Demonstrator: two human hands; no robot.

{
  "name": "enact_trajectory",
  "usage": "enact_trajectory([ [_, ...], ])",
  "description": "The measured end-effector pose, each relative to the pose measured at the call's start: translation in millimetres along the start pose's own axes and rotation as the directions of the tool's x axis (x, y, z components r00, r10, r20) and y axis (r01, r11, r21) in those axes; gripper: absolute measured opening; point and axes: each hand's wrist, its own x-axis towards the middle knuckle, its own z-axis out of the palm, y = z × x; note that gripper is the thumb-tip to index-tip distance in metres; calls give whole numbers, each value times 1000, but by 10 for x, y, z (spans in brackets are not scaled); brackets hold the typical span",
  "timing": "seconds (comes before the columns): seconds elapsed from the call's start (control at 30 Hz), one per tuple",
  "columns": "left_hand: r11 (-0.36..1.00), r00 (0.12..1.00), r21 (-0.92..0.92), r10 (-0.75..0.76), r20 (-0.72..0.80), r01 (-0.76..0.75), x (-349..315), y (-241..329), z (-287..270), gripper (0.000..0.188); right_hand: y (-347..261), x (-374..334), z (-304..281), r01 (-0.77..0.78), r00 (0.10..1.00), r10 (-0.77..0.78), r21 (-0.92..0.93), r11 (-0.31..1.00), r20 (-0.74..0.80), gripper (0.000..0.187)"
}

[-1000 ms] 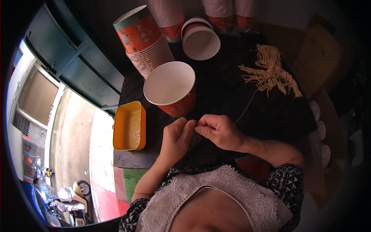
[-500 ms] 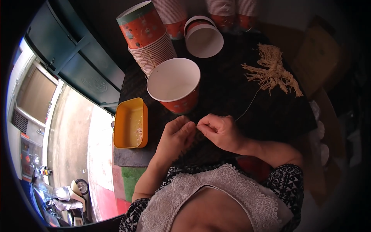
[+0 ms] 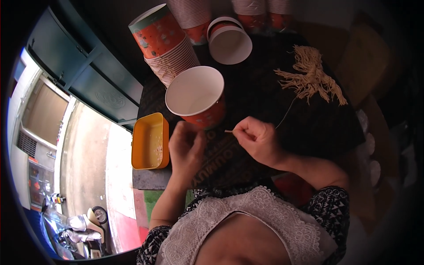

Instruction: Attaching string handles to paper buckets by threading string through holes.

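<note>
My right hand [image 3: 258, 137] is closed in a pinch above the dark table, and a short pale string end [image 3: 228, 131] sticks out from its fingertips. A thin thread [image 3: 287, 113] runs from behind this hand to a bundle of beige cords [image 3: 309, 75] lying at the right. My left hand [image 3: 187, 143] is apart from it, between the paper bucket and the yellow tray. Motion blurs its curled fingers, so what they hold, if anything, does not show. Just beyond stands an upright orange paper bucket [image 3: 207, 115] with a white inside.
At the left edge of the dark table [image 3: 260, 92] sits a yellow tray [image 3: 150, 165] with small bits inside. Behind are a tall stack of paper buckets [image 3: 163, 39], a tipped bucket [image 3: 229, 46] and wrapped stacks [image 3: 249, 13]. A teal door [image 3: 97, 79] stands at the left.
My hands, together before, have come apart. The left has moved left toward the yellow tray; the right has shifted slightly right and up, still pinching the string.
</note>
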Motion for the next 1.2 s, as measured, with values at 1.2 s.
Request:
enact_trajectory([
  [1.2, 704, 832, 449, 417, 365, -550, 468, 481, 338, 14, -225, 208, -65, 178, 982, -168, 126, 976, -81, 7],
])
